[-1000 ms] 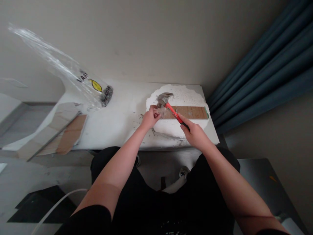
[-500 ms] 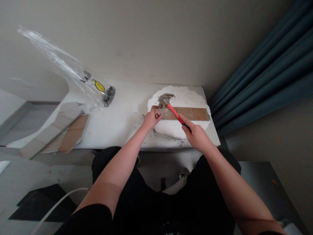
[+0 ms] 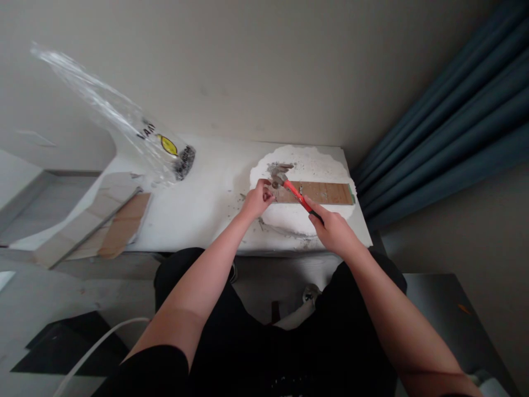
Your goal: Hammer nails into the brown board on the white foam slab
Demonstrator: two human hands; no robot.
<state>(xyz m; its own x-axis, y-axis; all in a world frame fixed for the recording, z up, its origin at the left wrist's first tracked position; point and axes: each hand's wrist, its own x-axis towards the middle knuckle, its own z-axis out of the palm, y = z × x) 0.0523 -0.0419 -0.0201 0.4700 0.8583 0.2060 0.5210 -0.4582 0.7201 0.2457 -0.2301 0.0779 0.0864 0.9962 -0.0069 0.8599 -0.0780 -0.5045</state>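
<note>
My right hand (image 3: 333, 227) is wrapped round the black grip of a claw hammer (image 3: 294, 191) with a red handle. The hammer's metal head hangs over the left end of a flat wooden board (image 3: 330, 193), close by my left fingertips. My left hand (image 3: 258, 199) is closed in a pinch at that end of the board; what sits between the fingers is too small to make out. The board rests on a round white foam-like slab (image 3: 285, 216). Small dark bits, perhaps nails, lie scattered on the slab (image 3: 268, 167) around the hammer head.
The slab lies on a white table (image 3: 206, 187) against a wall. A clear plastic bag (image 3: 165, 146) holding dark small pieces stands at the left. Cardboard pieces (image 3: 124, 226) lie at the left front edge. A blue curtain (image 3: 450, 121) hangs at the right.
The hammer head has come down slightly toward the board's left end, near my left fingertips. My left hand keeps its pinch in nearly the same spot.
</note>
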